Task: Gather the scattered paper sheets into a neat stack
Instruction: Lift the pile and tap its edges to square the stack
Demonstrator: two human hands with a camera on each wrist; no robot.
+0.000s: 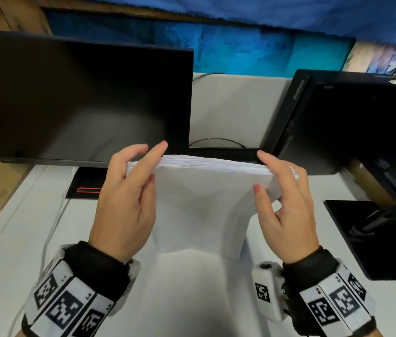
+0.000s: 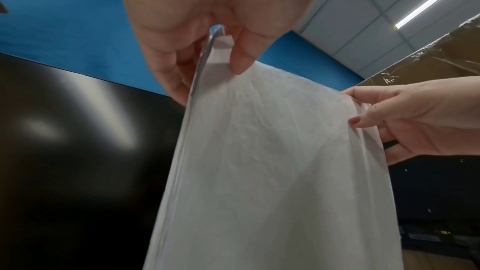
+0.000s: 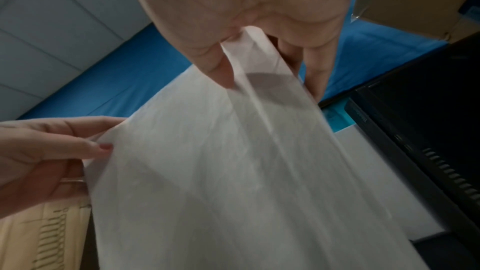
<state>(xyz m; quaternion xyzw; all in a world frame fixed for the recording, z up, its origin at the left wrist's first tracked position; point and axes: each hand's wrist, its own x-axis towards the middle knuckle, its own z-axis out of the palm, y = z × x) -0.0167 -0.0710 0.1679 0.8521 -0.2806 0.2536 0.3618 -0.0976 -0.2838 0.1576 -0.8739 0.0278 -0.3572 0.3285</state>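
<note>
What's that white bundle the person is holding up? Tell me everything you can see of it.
The paper stack is a sheaf of plain white sheets, slightly creased, with no print visible. It is held upright on edge over the white desk, in front of a dark monitor. Its top edge shows many thin layers, fairly even. The left hand pinches its upper left corner and the right hand its upper right, thumbs on the near face and fingers behind. Whether the bottom edge touches the desk cannot be told.
</note>
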